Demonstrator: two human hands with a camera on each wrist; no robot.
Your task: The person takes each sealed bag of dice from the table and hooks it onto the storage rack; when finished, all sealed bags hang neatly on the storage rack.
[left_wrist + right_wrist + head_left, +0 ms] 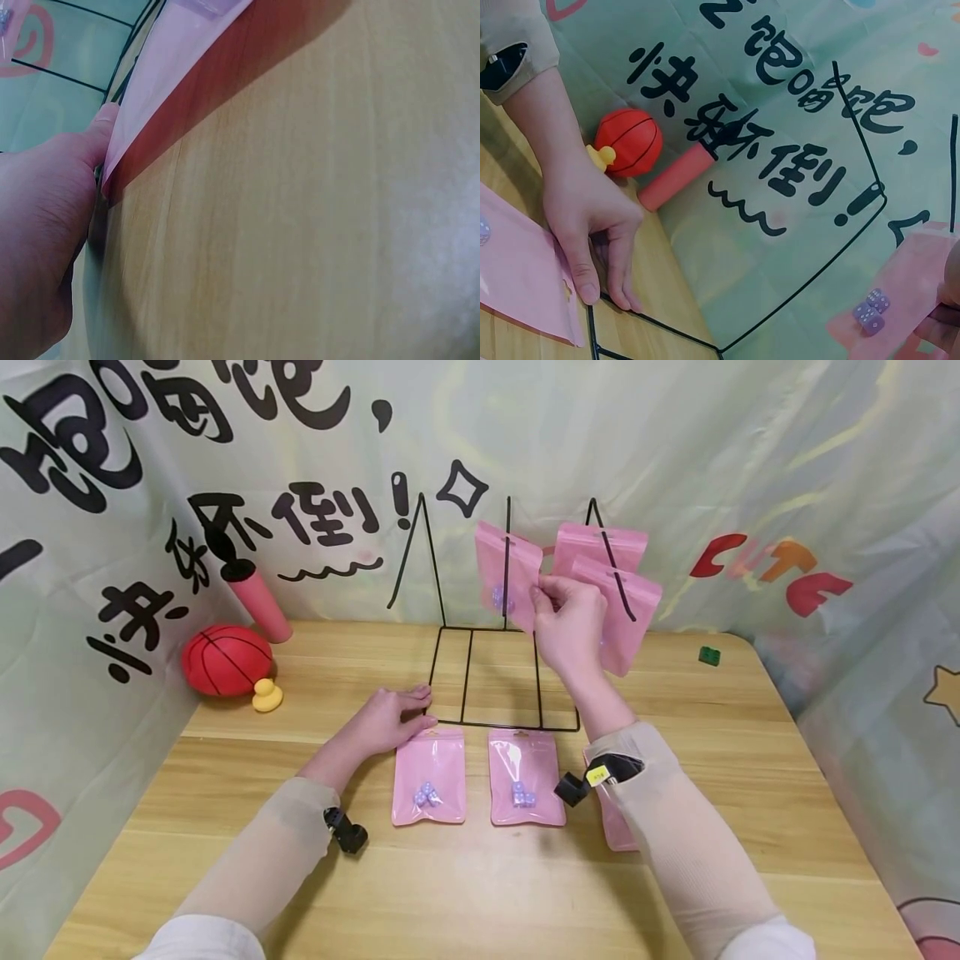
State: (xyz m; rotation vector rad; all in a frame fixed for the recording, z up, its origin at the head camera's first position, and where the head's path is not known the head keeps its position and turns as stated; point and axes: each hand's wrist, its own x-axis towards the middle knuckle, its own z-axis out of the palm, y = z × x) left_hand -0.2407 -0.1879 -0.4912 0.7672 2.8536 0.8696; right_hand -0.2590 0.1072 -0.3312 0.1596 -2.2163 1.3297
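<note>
My right hand [570,622] pinches the lower right edge of a pink zip pouch [491,556] at the middle prong of a black wire display rack [487,724]. Purple dice [871,311] show through that pouch. Two more pink pouches [600,537] are at the right prong, one in front of the other. Down at the rack's front left corner, my left hand [386,718] rests with fairly straight fingers and thumb on the base wires. Just beside its thumb lies another pink pouch [429,777] with dice inside.
A second flat pouch [525,777] lies in front of the rack, and a third [618,818] is partly hidden under my right forearm. At back left are a red ball [227,660], a yellow duck [267,695] and a pink cylinder [258,602]. A green block [708,656] sits far right.
</note>
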